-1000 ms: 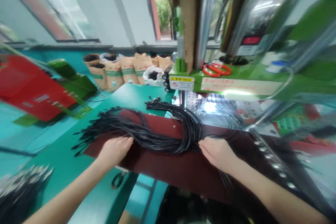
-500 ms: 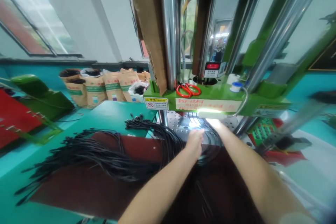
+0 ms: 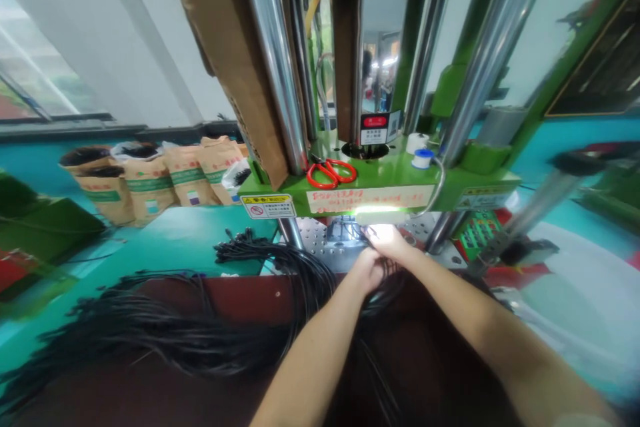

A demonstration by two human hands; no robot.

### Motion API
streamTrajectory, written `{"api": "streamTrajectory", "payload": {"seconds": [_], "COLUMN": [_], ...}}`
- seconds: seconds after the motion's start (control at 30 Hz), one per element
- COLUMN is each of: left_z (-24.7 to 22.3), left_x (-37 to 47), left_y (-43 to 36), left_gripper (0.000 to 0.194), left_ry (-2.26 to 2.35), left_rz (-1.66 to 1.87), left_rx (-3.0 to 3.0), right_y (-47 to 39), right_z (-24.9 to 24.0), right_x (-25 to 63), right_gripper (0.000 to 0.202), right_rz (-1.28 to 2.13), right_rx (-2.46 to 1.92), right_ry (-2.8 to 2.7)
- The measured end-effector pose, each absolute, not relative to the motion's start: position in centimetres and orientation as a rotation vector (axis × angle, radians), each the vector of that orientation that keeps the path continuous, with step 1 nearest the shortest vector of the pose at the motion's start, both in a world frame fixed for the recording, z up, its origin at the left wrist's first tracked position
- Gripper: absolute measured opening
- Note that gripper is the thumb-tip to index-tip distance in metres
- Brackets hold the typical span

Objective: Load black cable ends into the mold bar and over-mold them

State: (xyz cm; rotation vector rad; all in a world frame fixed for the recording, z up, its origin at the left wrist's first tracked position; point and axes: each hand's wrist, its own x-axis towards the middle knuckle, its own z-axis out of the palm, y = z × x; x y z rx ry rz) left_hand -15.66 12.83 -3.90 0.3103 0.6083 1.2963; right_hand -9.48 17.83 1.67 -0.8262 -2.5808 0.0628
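Note:
My left hand (image 3: 369, 269) is closed around a bunch of thin black cables (image 3: 387, 278) at the front of the press bed (image 3: 340, 257). Just beyond it, touching or nearly so, my right hand (image 3: 386, 240) is closed on the cable ends under a bright lamp (image 3: 383, 216). Glare hides part of its fingers. A metal mould block (image 3: 343, 229) sits behind the hands, to their left. Loops of the cables hang below my left hand. A thick bundle of black cables (image 3: 200, 330) lies on the dark red board to the left.
Red-handled scissors (image 3: 331, 173) and a blue-and-white spool (image 3: 423, 159) lie on the green press plate (image 3: 300, 203) above my hands. Steel columns (image 3: 274, 60) flank the bed. A green button panel (image 3: 479, 235) is at the right. Paper sacks (image 3: 147, 187) stand along the wall.
My right hand has drawn back from under the lamp towards my left hand, and cables now show between them. The view has turned to the right.

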Motion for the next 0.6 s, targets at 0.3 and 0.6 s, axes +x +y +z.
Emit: {"api": "streamTrajectory", "payload": {"seconds": [0.3, 0.6], "left_z": [-4.5, -3.3], "left_x": [-16.5, -16.5], "left_y": [12.7, 12.7], "left_gripper": [0.020, 0.022], "left_ry": [0.605, 0.524], "left_rz": [1.219, 1.211], "left_rx": [0.315, 0.254], "right_y": [7.4, 7.0], "right_z": [1.5, 3.0], "right_x": [20.2, 18.7], "right_gripper": [0.048, 0.035], "right_rz": [-0.140, -0.080], "right_rx": [-1.146, -1.066], "right_ry": [-2.425, -2.476]}}
